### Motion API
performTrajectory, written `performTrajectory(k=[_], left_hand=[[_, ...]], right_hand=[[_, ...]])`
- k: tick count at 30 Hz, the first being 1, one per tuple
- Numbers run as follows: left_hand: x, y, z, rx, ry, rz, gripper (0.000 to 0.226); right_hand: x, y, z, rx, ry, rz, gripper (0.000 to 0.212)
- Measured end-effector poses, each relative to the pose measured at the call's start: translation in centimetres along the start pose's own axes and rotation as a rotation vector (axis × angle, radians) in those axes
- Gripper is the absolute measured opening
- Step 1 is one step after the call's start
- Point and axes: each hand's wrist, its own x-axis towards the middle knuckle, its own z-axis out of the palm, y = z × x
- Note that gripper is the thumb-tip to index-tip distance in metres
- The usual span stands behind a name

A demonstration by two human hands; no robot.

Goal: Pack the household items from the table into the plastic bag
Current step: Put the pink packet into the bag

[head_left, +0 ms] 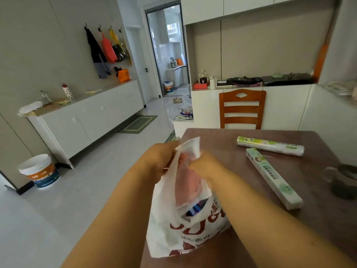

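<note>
- Gripping plastic bag (185,215) handles, left hand (160,155) and right hand (204,165) both clenched, at table's (231,149) 7 o'clock edge.
- Spreading mouth wide, steadying.
- Leaving roll (270,146) and box (274,177) waiting at 2 o'clock.

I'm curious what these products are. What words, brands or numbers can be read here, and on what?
Bag: large red characters, creased and partly hidden by folds, not readable.
Box: green Chinese characters along its side, too blurred to read.
Roll: green print, too small to read.
Bucket: white lettering on the orange and blue bands, too blurred to read.
</note>
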Motion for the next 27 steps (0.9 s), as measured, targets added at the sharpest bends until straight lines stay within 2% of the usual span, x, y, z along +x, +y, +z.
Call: performTrajectory(k=[2, 3, 5, 7, 9, 12, 15, 17, 18, 20, 22, 24, 27], left_hand=[[-0.6, 0.1, -0.4, -0.140, -0.008, -0.006, 0.046], [-0.6, 0.0, -0.7, -0.182, 0.007, -0.005, 0.044], [-0.6, -0.3, -1.2, -0.243, 0.046, 0.010, 0.041], [-0.5, -0.7, -1.6, -0.283, 0.076, 0.031, 0.037], [-0.4, -1.1, -1.9, -0.309, 0.098, 0.033, 0.034], [-0.3, -1.3, -2.0, -0.335, 0.126, 0.026, 0.036], [0.1, -1.2, -2.1, -0.339, 0.106, 0.035, 0.043], [0.4, -1.1, -2.1, -0.313, 0.100, 0.056, 0.046], [0.7, -1.0, -2.1, -0.297, 0.099, 0.069, 0.048], [1.2, -0.5, -2.1, -0.264, 0.111, 0.101, 0.055], [2.1, 0.1, -2.1, -0.223, 0.153, 0.137, 0.061], [2.9, 0.7, -2.2, -0.188, 0.204, 0.150, 0.066], [3.7, 2.0, -2.2, -0.197, 0.243, 0.172, 0.074]], right_hand=[[-0.7, -0.1, 0.8, -0.239, -0.167, 0.058, 0.046], [-0.9, -0.2, 0.6, -0.365, -0.198, 0.057, 0.050], [-0.7, -0.4, -0.1, -0.581, -0.140, -0.063, 0.041], [0.2, -0.4, -1.3, -0.656, -0.019, -0.148, 0.028], [1.6, 0.1, -1.7, -0.711, 0.048, -0.194, 0.024], [3.6, 1.4, -1.0, -0.909, -0.120, -0.198, 0.032], [4.7, 2.2, -0.6, -0.902, -0.180, -0.105, 0.030], [4.7, 1.9, -1.1, -0.741, -0.132, -0.074, 0.018], [4.5, 1.4, -1.9, -0.473, -0.112, -0.069, 0.021], [3.7, -0.1, -4.1, 0.179, -0.078, -0.055, 0.040], [3.5, -1.8, -7.1, 0.596, -0.042, -0.065, 0.054], [3.4, -3.1, -9.5, 0.792, -0.064, -0.092, 0.059], [3.5, -4.4, -10.9, 0.718, -0.026, -0.150, 0.066]])
